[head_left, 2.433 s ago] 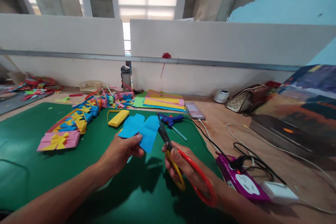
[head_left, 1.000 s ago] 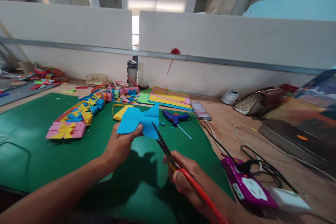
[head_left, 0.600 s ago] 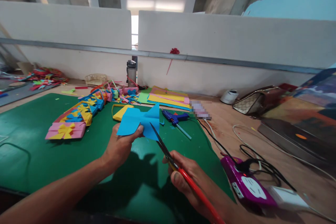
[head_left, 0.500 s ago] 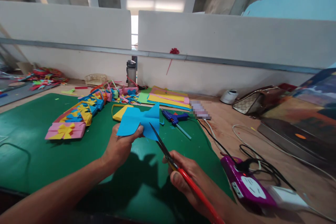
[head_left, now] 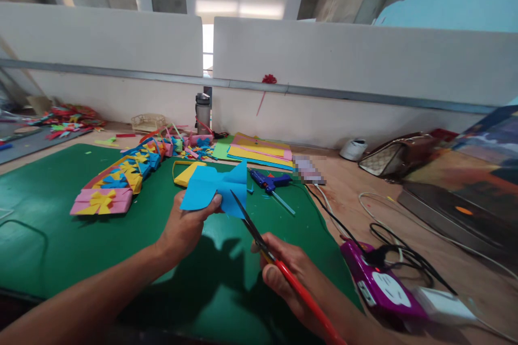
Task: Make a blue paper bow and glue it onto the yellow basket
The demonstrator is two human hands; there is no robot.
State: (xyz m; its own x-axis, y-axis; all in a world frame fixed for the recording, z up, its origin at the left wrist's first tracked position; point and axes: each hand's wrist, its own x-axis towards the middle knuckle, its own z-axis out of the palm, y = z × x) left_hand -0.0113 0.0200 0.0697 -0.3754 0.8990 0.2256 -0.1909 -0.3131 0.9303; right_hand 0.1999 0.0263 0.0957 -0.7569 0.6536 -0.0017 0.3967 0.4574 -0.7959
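The left hand [head_left: 184,226] pinched the light, floppy blue paper bow [head_left: 214,188] at its stiffer folded waist above the green cutting mat [head_left: 48,232], while the right hand [head_left: 289,275], closed on red-handled scissors [head_left: 279,264], reached it from five o'clock.

Scissors [head_left: 279,267] handles leave the bottom edge.

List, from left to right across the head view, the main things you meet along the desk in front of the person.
Pink paper box with yellow bow → left hand pinching the blue folded paper → red-handled scissors in the right hand → purple power strip → white plug adapter.
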